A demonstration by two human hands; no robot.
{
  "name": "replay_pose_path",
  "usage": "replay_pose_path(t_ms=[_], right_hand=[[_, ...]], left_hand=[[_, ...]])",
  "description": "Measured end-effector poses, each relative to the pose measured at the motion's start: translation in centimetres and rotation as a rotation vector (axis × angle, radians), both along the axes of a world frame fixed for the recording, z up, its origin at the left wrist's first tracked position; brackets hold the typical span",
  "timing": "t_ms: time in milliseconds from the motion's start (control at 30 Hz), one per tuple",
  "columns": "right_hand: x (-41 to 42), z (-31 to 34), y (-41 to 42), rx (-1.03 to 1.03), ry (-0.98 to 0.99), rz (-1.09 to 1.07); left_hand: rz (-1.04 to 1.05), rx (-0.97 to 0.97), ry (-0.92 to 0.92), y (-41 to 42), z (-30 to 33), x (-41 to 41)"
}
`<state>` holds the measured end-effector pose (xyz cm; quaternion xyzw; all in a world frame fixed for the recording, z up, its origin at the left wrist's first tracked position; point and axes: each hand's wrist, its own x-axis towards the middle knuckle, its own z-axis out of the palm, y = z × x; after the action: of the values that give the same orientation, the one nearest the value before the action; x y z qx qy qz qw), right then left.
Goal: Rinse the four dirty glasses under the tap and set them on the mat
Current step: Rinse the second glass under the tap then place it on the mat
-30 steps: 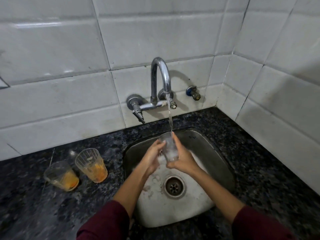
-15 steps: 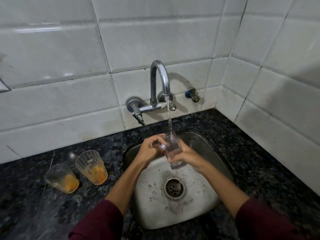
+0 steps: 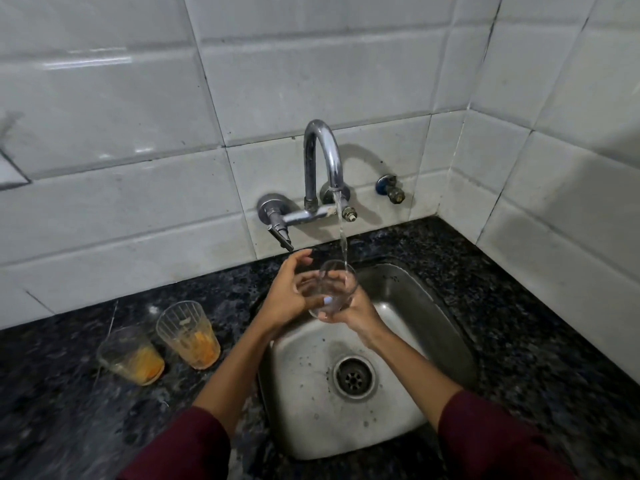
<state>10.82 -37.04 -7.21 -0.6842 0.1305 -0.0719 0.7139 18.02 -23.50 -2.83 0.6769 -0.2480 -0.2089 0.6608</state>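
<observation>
1. Glass sat tilted under the tap, over the back edge of the sink, mouth turned up and back toward the wall; the stream dropped inside its far rim.
2. Right hand cupped it from below, fingers curled round the base and lower wall. Left hand steadied it from the left side, fingers wrapped on the wall, thumb arched above the rim.
3. Glass looked clear, no orange film that I could make out; likely near rinsed, though glare hid part of the wall.
4. To do the step well: turn the glass slowly so the water sweeps the whole inner wall, then tip it out over the drain. Wet glass will be slippery, so the lower hand should keep its hold while the other shifts.
5. Two dirty glasses stood side by side on the tabletop, left of the sink toward its left edge, both with orange residue. Fourth glass and mat were not in view.
</observation>
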Motion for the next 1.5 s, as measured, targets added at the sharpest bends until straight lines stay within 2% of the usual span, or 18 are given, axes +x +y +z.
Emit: replay_pose_path(t_ms=[133,267,333,467,600,733,833,1000,1133,1233,1367,1500], right_hand=[[-0.3,1.7,-1.9,-0.268,0.049,0.009],[-1.3,3.9,-3.9,-0.53,0.118,0.04],[-2.0,4.7,-4.7,-0.635,0.165,0.087],[-3.1,5.6,-5.8,-0.778,0.211,0.139],[-3.0,6.1,-6.4,-0.985,0.301,0.172],[-2.9,6.8,-6.2,-1.136,0.376,0.239],[-3.1,7.5,-6.1,-1.28,0.403,0.338],[-3.2,9.3,-5.6,-1.459,0.427,0.479],[-2.9,10.9,-5.1,-1.516,0.429,0.558],[-2.8,11.9,-4.7,-1.53,0.398,0.587],[-2.8,12.9,-4.1,-1.465,0.302,0.568],[-3.0,12.1,-4.4,-1.182,0.148,0.409]], left_hand=[[0.108,0.051,0.091,0.2,0.1,0.7],[0.375,-0.01,0.192,-1.9,1.1,2.5],[0.484,0.148,0.056,-3.3,1.7,3.9],[0.636,0.596,-0.281,-4.5,1.1,5.2],[0.548,0.839,-0.506,-4.2,1.0,5.3],[0.485,0.944,-0.587,-3.1,1.5,5.1],[0.421,1.003,-0.557,-2.0,2.3,3.3],[0.17,0.945,-0.591,-0.8,2.2,-0.3],[-0.178,0.889,-0.669,-1.1,2.5,-2.6],[-0.306,0.901,-0.706,-1.7,2.1,-3.6],[-0.26,0.749,-0.657,-1.9,1.4,-4.7],[-0.002,0.633,-0.575,-1.8,0.7,-5.9]])
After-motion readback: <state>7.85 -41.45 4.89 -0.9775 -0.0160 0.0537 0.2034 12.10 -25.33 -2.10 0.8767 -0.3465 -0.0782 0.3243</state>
